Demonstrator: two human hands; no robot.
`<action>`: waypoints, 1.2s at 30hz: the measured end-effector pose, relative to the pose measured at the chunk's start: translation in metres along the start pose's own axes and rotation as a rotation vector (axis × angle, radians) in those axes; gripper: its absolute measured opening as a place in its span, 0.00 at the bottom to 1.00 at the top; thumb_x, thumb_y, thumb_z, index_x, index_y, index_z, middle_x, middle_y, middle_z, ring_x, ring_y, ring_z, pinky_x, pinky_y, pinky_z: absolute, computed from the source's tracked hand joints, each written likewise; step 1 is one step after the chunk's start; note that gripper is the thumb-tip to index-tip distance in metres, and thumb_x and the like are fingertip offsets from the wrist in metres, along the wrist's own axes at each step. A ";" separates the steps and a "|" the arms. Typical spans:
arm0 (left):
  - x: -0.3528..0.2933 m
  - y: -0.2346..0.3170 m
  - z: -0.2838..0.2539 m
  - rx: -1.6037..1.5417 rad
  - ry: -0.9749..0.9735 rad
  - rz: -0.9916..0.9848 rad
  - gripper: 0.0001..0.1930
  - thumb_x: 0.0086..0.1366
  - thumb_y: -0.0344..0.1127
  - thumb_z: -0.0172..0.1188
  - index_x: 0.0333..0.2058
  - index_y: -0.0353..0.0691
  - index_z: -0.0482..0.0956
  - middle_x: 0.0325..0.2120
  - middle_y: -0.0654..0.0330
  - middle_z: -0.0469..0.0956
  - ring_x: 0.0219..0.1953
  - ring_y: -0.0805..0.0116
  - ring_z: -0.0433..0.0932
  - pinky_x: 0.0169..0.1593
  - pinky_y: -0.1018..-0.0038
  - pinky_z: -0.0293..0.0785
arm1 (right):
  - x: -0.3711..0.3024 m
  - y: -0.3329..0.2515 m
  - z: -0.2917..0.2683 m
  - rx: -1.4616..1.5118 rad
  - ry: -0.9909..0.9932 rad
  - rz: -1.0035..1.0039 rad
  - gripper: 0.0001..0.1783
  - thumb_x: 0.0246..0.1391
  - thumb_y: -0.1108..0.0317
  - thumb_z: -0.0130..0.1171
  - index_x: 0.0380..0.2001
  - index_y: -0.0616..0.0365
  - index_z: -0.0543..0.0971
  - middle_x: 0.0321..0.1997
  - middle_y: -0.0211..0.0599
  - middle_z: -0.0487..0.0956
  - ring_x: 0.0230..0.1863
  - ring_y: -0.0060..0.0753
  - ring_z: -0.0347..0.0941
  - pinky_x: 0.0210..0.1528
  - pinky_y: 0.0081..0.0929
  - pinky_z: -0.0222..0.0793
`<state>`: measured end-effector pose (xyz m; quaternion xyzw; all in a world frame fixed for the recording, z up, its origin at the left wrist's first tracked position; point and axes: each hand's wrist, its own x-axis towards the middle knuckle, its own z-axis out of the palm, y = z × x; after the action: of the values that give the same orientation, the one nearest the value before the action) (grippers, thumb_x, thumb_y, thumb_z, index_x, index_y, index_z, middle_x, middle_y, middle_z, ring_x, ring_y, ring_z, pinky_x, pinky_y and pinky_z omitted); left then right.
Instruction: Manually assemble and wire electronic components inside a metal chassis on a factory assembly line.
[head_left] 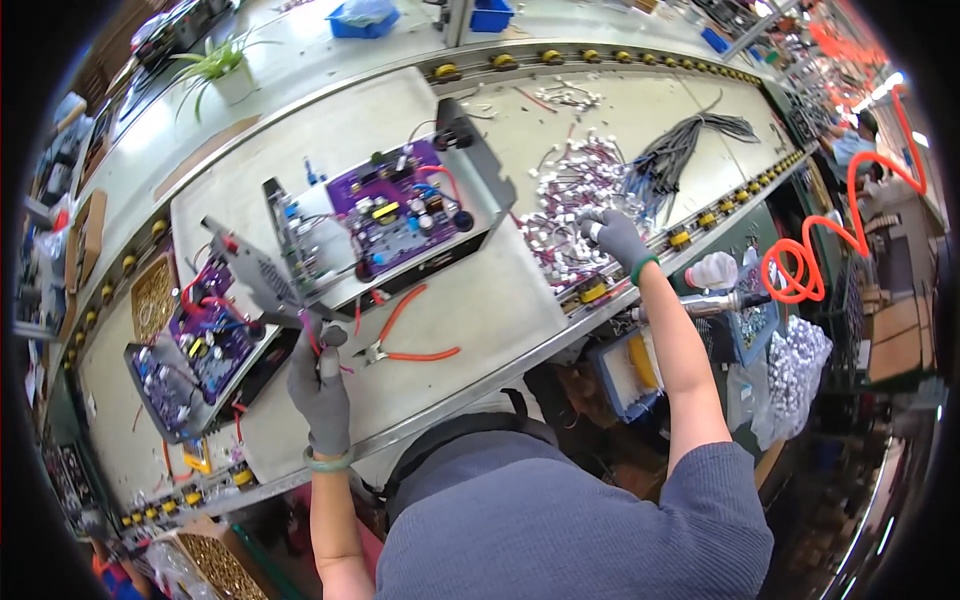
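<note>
My left hand (322, 390), in a grey glove, is closed on a thin purple-red wire (308, 324) beside the upright grey metal panel (262, 278) of a device. That open device has a purple circuit board (395, 212) with red and blue wires. My right hand (620, 240), also gloved, reaches into a pile of short wire leads with white connectors (575, 190). Its fingers are bent, with a white connector at their tips. Orange-handled cutters (405, 335) lie on the white board just right of my left hand.
A second open device (205, 350) stands at the left, by a tray of small brass-coloured parts (154, 300). Grey cables (690, 145) lie beyond the leads. Yellow-black rollers (680, 240) line the bench edges. A coiled orange hose (800, 268) hangs at the right.
</note>
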<state>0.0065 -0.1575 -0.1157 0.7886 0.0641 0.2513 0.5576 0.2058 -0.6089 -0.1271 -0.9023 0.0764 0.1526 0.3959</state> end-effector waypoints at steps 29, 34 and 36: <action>0.022 0.107 0.012 -0.448 -0.119 -0.564 0.08 0.67 0.38 0.49 0.37 0.39 0.71 0.21 0.69 0.63 0.20 0.80 0.63 0.30 0.78 0.71 | -0.106 -0.149 0.012 0.770 -0.107 -0.456 0.16 0.61 0.61 0.58 0.46 0.60 0.76 0.33 0.28 0.77 0.28 0.16 0.71 0.27 0.16 0.65; 0.046 0.143 0.032 -0.236 -0.489 -0.220 0.13 0.63 0.29 0.59 0.46 0.35 0.77 0.22 0.67 0.72 0.24 0.80 0.71 0.32 0.81 0.71 | -0.132 -0.226 0.051 0.362 -0.999 -0.254 0.20 0.60 0.51 0.55 0.37 0.58 0.81 0.25 0.19 0.73 0.23 0.10 0.61 0.22 0.13 0.55; 0.057 0.131 0.038 -0.240 -0.464 -0.002 0.14 0.62 0.27 0.60 0.46 0.35 0.79 0.24 0.65 0.74 0.27 0.79 0.74 0.33 0.80 0.72 | -0.128 -0.229 0.061 0.394 -1.079 -0.181 0.21 0.59 0.49 0.55 0.35 0.57 0.81 0.24 0.18 0.72 0.21 0.09 0.59 0.20 0.12 0.52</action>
<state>0.0503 -0.2158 0.0125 0.7532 -0.0948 0.0691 0.6472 0.1312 -0.4071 0.0349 -0.6093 -0.1867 0.5391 0.5508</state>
